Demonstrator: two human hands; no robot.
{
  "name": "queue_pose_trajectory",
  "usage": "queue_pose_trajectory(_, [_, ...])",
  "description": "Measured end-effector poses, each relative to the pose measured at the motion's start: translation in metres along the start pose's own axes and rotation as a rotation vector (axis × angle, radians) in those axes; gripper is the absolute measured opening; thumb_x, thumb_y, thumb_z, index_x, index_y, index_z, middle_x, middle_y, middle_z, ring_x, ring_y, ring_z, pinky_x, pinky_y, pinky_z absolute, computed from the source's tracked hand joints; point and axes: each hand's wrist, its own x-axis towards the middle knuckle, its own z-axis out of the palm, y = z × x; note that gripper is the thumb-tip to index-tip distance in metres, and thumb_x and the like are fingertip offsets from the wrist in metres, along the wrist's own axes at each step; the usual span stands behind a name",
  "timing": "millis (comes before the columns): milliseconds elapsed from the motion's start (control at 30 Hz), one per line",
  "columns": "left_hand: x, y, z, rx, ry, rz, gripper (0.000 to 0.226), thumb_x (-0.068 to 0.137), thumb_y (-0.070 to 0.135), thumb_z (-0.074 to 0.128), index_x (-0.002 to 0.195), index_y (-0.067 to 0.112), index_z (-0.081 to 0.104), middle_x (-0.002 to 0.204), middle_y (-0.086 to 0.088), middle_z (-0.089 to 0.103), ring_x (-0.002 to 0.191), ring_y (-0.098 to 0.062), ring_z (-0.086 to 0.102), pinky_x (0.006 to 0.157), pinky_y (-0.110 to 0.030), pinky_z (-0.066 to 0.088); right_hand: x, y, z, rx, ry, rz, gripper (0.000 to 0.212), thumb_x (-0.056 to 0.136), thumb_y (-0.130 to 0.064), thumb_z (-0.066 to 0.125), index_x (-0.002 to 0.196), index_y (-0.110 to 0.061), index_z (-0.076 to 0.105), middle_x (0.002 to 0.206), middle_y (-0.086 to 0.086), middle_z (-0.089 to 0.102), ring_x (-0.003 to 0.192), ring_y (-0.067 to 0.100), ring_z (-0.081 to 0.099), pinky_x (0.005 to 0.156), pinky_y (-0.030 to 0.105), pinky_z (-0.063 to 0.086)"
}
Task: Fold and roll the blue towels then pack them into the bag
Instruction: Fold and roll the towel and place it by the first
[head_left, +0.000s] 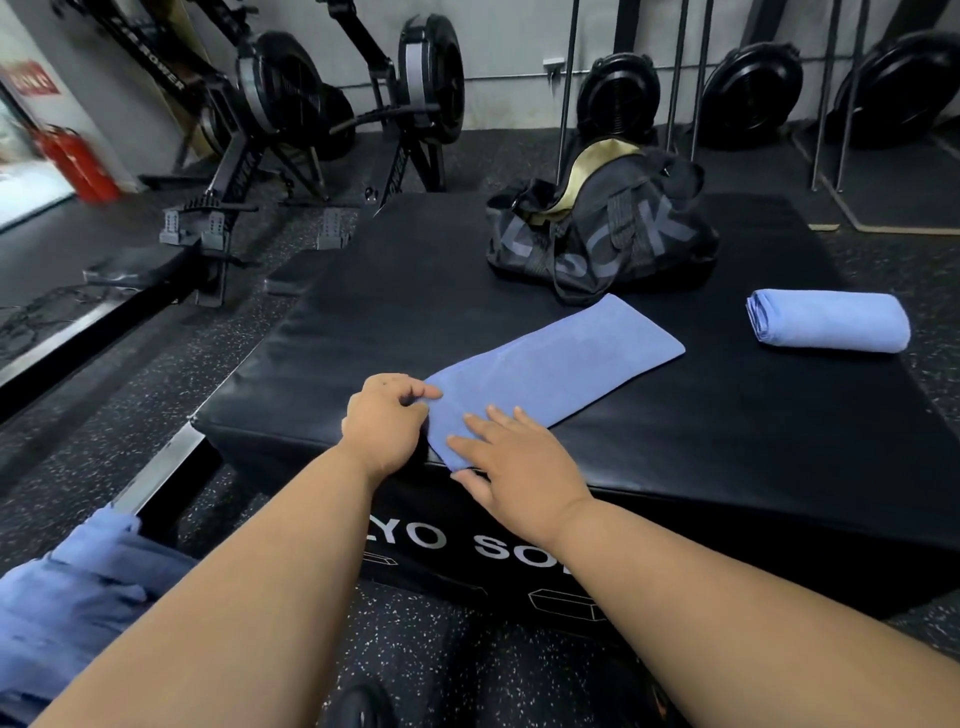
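Crumpled blue cloth (67, 592) is seen bunched at the lower left edge of the view, nearest the camera, over the black speckled rubber floor (93, 415). Two bare forearms are extended from there toward a large black padded plyo box (727, 441), printed with white letters on its front face.

A long folded blue towel (556, 364) is laid flat and diagonally on the box top, its near end at the front edge. That near corner is pinched by the left hand (387, 423), with the fingers (415, 392) curled onto the cloth. The right hand (511, 457) is pressed flat on the same end, its fingers straight and slightly spread, the heel of the hand hanging over the box edge.

A black duffel bag with grey lettering and a gold-lined opening (602, 234) is set at the far side of the box, its zip mouth gaping upward; the far end of the folded towel lies just beside its base. A rolled blue towel (828, 322) is placed on its side well to the right of the bag, near the right edge of the box.

Black rowing machines (291, 104) are stood upright against the grey wall behind the box, and red fire extinguishers (78, 161) are seen at the far left.
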Motion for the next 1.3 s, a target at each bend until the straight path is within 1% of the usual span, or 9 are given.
queue_pose_trajectory(133, [0.001,-0.005,-0.006,-0.071,-0.105,-0.008,0.039,0.079,0.031,0.057,0.088,0.065,0.074,0.128,0.026,0.049,0.123,-0.004,0.054,0.117,-0.038,0.041,0.001,-0.002,-0.008,0.079,0.062,-0.002,0.044,0.104,-0.043,0.038,0.104,-0.024,0.078,0.109,-0.002,0.07,0.111,0.028,0.062,0.106,0.048,0.047])
queue_pose_trajectory(233, [-0.003,-0.007,-0.011,-0.05,-0.155,0.019,0.045,0.074,0.031,0.06,0.1,0.066,0.074,0.138,0.021,0.048,0.131,-0.01,0.052,0.12,-0.038,0.038,-0.005,0.003,-0.013,0.197,0.041,0.025,0.038,0.104,-0.036,0.042,0.09,-0.021,0.075,0.098,-0.003,0.068,0.113,0.032,0.063,0.11,0.048,0.042])
queue_pose_trajectory(333, [-0.015,-0.012,-0.008,0.145,-0.112,0.138,0.048,0.085,0.023,0.067,0.124,0.051,0.072,0.144,0.02,0.049,0.132,-0.009,0.05,0.115,-0.028,0.033,-0.013,0.011,-0.014,0.247,0.024,0.004,0.017,0.1,-0.031,0.061,0.103,-0.02,0.074,0.107,-0.002,0.07,0.119,0.031,0.063,0.115,0.048,0.039])
queue_pose_trajectory(433, [-0.025,-0.015,-0.004,0.298,-0.089,0.22,0.05,0.089,0.032,0.06,0.136,0.049,0.064,0.148,0.022,0.049,0.138,-0.011,0.042,0.114,-0.03,0.031,-0.017,0.009,-0.013,0.204,0.008,0.002,0.036,0.089,-0.035,0.079,0.121,-0.021,0.071,0.121,0.0,0.069,0.122,0.028,0.063,0.116,0.049,0.04])
queue_pose_trajectory(567, [-0.019,-0.009,-0.012,0.522,-0.141,0.263,0.044,0.101,0.04,0.058,0.144,0.047,0.058,0.147,0.019,0.051,0.136,-0.021,0.039,0.115,-0.036,0.034,-0.013,0.007,-0.011,0.214,0.013,0.032,0.036,0.091,-0.037,0.076,0.125,-0.024,0.074,0.128,-0.001,0.068,0.122,0.024,0.063,0.118,0.045,0.037])
queue_pose_trajectory(767, [-0.011,0.012,-0.018,0.627,-0.148,0.35,0.039,0.1,0.012,0.049,0.122,0.031,0.076,0.12,0.001,0.065,0.11,-0.027,0.058,0.096,-0.034,0.046,-0.011,0.007,-0.017,0.21,0.018,0.03,0.033,0.089,-0.038,0.076,0.12,-0.025,0.073,0.115,-0.007,0.07,0.107,0.02,0.064,0.105,0.038,0.046])
queue_pose_trajectory(1000, [-0.026,0.007,-0.021,0.506,-0.109,0.29,0.019,0.099,0.017,0.058,0.103,0.028,0.073,0.105,0.006,0.058,0.094,-0.021,0.06,0.083,-0.031,0.047,-0.005,0.001,-0.009,0.213,0.133,0.081,0.016,0.089,-0.039,0.075,0.102,-0.03,0.078,0.099,-0.007,0.068,0.092,0.023,0.064,0.088,0.038,0.049])
queue_pose_trajectory(1167, [-0.054,-0.005,-0.02,0.526,-0.04,0.372,0.02,0.1,0.018,0.058,0.112,0.023,0.073,0.136,0.005,0.054,0.118,-0.022,0.053,0.099,-0.035,0.048,-0.014,-0.001,-0.032,0.397,0.081,0.099,0.013,0.095,-0.036,0.066,0.088,-0.026,0.069,0.083,-0.01,0.065,0.079,0.017,0.058,0.075,0.037,0.048])
queue_pose_trajectory(1300, [-0.076,-0.019,-0.015,0.471,-0.076,0.436,0.037,0.092,0.022,0.073,0.129,0.026,0.07,0.162,-0.004,0.04,0.141,-0.029,0.039,0.118,-0.032,0.032,-0.036,0.009,-0.057,0.652,0.05,0.292,0.011,0.096,-0.035,0.062,0.091,-0.03,0.054,0.081,-0.012,0.061,0.073,0.012,0.053,0.07,0.031,0.045])
